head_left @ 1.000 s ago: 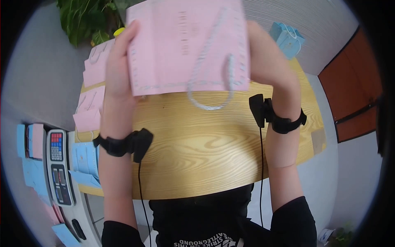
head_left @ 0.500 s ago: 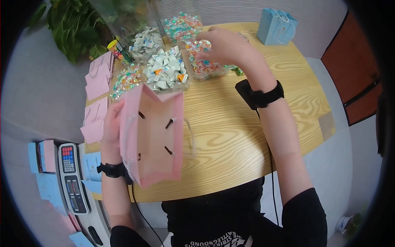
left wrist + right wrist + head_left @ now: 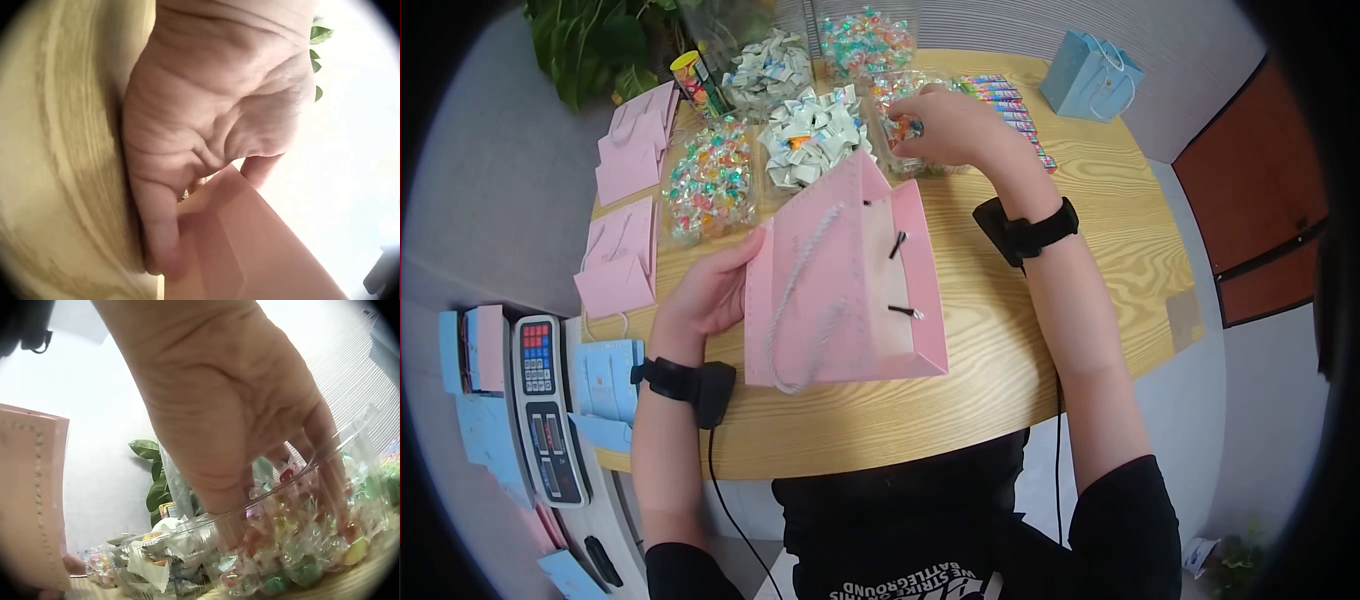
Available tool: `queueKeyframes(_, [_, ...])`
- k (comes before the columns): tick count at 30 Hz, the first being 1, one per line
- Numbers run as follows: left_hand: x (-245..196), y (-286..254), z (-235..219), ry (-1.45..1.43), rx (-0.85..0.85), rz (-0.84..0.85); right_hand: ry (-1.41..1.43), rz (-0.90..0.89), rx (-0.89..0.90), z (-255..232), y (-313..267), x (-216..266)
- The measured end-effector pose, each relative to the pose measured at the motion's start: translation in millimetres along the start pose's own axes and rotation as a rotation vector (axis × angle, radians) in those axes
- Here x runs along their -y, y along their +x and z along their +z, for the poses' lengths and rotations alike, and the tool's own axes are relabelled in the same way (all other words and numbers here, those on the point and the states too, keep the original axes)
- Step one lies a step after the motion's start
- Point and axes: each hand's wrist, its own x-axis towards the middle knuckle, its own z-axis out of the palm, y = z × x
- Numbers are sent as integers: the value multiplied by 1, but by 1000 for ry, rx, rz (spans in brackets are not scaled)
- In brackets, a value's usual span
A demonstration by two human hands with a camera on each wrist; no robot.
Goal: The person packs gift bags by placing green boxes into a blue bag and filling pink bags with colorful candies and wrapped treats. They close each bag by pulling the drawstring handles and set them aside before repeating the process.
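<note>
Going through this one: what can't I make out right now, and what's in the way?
Whether the right hand holds any wrapped candies: head view, its back hides most fingers; right wrist view, glare on the clear tub obscures the fingertips.
Inside bottom of the pink bag: head view, hidden by the bag's own side.
Far end of the bag: left wrist view, cut off by the lower edge.
Digits on the scale: head view, too small.
</note>
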Motion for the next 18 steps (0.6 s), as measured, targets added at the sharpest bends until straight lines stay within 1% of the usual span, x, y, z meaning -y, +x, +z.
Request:
queueKeyframes(2, [-1,-1,-2,-65,82,-27,-7,8,22,-1,-1,1])
queueKeyframes(6, [-2,-1,-3,-62,73,-21,-19,-30,-12,2,0,-1])
queueKeyframes(9, [-2,-2,-1,-19,113,-13,-32,-23,-15,4,1,-2])
queueKeyframes(11, [-3,-2,-5,9,140,-16,21,-44,-29,6,1,-5])
queueKeyframes(15, [-4,-3,-4,33,130,-20,43,-73,-17,6,7,-14])
queueKeyframes(18, [-4,-4,-4,62,101,-13,134,-111,-13,13,15,-22])
